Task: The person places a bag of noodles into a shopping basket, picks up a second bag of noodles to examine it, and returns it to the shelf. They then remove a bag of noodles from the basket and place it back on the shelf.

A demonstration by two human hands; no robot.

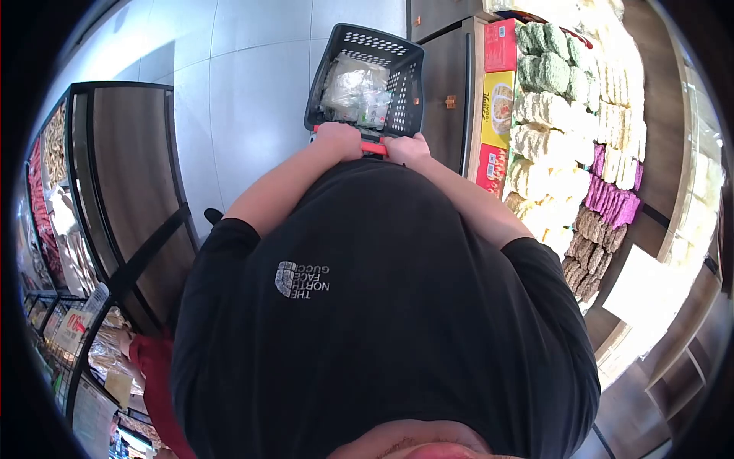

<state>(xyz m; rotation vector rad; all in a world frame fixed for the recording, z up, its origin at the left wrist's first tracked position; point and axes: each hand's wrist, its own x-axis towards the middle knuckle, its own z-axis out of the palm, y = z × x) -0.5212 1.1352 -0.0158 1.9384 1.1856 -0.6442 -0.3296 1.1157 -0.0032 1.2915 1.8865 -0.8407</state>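
Note:
Straight ahead of my body is a dark grey shopping basket (311, 103) with perforated walls and a red handle (374, 148). Several clear plastic packages (354, 84) lie inside it; their contents are hard to make out. My left hand (339, 141) is closed around the left part of the handle. On its right end my right hand (407, 149) is closed too, fingers mostly hidden under the hand. A short red stretch of handle shows between the hands.
Close on the right, a display stand holds stacked bundles of dried noodles (547, 73) beside coloured boxes (498, 109). Dark wooden cabinets (443, 88) run below it. A brown shelf unit (130, 153) and wire racks stand left, near a person's red sleeve (157, 382). Grey floor tiles (245, 92) lie ahead.

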